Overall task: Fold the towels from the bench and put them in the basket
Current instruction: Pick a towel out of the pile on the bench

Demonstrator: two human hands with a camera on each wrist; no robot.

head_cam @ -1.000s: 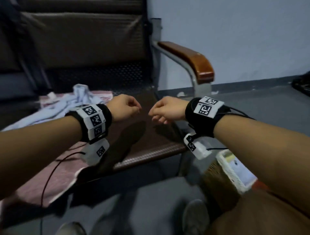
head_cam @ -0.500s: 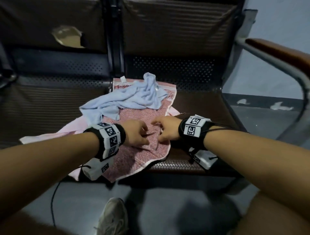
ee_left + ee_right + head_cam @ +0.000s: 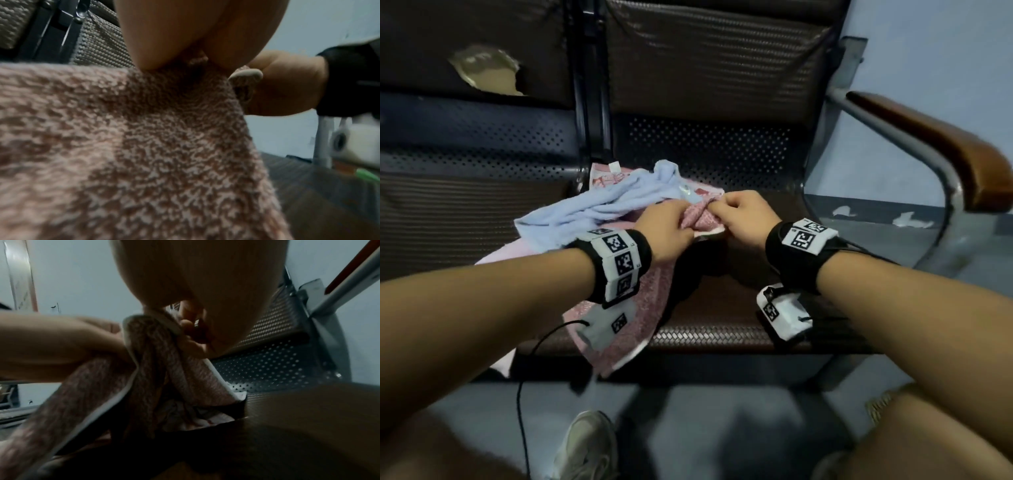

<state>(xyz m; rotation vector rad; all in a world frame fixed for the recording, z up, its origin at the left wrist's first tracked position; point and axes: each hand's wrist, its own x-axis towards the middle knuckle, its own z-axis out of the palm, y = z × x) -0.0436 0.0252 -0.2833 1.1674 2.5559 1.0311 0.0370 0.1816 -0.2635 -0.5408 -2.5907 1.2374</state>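
A: Why are both hands bunched up at the middle of the pink towel [image 3: 619,318]?

B: Looks to me like they're gathering an edge to lift it clear. The left hand [image 3: 666,228] has its fingers curled round a ridge of the pink cloth, and the right hand [image 3: 748,217] pinches the same ridge just beside it, at about three o'clock from the left. The right wrist view shows the white-trimmed hem caught between the fingers [image 3: 191,344].

A: And the rest of that towel?

B: It lies on the counter [image 3: 722,332], trailing toward seven o'clock and hanging over the front edge. Holding it at one spot lets the loose part fall straight, which I'd guess helps find the corners for a fold.

A: What about the blue towel [image 3: 599,209]?

B: Crumpled, lying on the pink one at roughly ten o'clock from the hands. No hand touches it. It may slide as the pink one rises.

A: The basket?

B: Not in view, so I can't say where it stands.

A: What's the place like?

B: Dim. The counter is dark perforated metal with a ribbed backrest, torn at eleven o'clock. A wooden armrest [image 3: 935,150] sits at two o'clock, against a pale wall [image 3: 928,41]. Grey floor below, with a shoe [image 3: 585,445] at six o'clock.
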